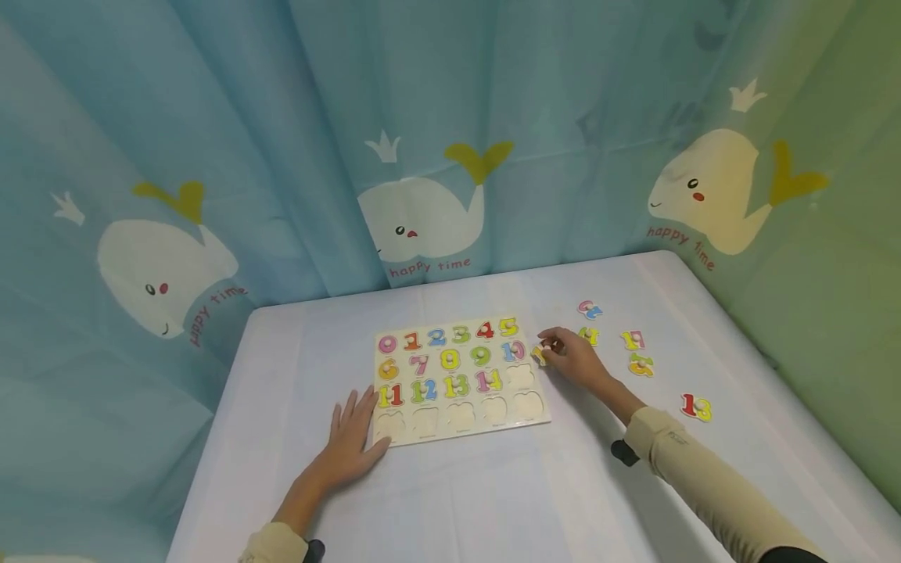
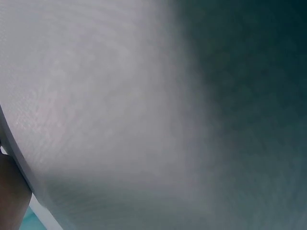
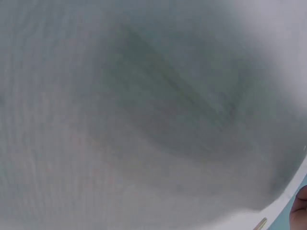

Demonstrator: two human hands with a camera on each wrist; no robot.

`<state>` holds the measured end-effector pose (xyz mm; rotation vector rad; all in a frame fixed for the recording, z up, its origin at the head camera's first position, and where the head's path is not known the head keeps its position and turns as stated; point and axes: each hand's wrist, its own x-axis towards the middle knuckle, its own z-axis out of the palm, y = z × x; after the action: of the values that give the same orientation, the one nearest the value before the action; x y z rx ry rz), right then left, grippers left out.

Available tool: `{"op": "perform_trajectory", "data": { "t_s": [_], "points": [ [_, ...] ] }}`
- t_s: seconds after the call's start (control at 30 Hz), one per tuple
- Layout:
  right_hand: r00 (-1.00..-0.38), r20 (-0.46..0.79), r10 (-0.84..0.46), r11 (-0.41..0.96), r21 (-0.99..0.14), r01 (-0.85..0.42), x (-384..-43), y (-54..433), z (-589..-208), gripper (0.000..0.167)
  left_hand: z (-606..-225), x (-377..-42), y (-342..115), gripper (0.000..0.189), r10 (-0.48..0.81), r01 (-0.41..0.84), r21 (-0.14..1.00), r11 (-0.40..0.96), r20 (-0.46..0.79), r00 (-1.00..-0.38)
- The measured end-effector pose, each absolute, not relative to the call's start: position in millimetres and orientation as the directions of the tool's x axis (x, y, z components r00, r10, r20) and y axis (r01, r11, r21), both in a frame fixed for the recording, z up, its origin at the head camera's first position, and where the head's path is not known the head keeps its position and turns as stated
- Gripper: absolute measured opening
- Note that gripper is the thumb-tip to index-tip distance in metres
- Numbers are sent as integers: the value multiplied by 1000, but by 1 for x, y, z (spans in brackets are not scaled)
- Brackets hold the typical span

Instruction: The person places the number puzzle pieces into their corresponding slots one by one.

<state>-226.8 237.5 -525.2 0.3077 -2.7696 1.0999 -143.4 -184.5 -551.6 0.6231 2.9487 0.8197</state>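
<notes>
A wooden number puzzle board [image 1: 422, 438] lies on the table with colourful pieces 0 to 14 seated in its upper rows. Bare recesses show at the right of the third row and along the whole front row. My left hand [image 1: 346, 453] rests spread at the board's front left corner, fingers along its edge. Just past the board's right edge, my right hand [image 1: 579, 361] pinches a number puzzle piece [image 1: 539, 355], partly hidden by the fingers, with yellow and red showing. Both wrist views are mostly filled by blurred pale tabletop.
Right of the board lie loose number pieces: a pink and blue one [image 1: 590, 310], a yellow-green one [image 1: 590, 336] behind the right hand, a yellow and pink 17 [image 1: 633, 340], a green and orange one [image 1: 640, 365] and a red and yellow one [image 1: 696, 407]. A whale-print curtain [image 1: 310, 234] hangs behind the table.
</notes>
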Motion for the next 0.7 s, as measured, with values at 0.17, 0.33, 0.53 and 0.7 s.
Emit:
{"op": "perform_trajectory", "data": {
  "t_s": [0.17,0.33,0.53,0.7],
  "points": [
    [-970,133,-206,682,-691,-239,-218,222,-522,30,-552,-143,-184,77,381,367,500,785,79,-921],
    [-954,94,-286,708,-650,-276,-213,207,-523,28,-552,-145,-184,77,384,367,503,783,75,-920],
    [-948,53,-313,704,-657,-269,-213,204,-523,32,-554,-146,-185,77,384,372,501,781,84,-919],
    [-945,52,-323,706,-652,-277,-214,200,-528,32,-554,-145,-186,77,384,379,503,777,98,-918]
  ]
}}
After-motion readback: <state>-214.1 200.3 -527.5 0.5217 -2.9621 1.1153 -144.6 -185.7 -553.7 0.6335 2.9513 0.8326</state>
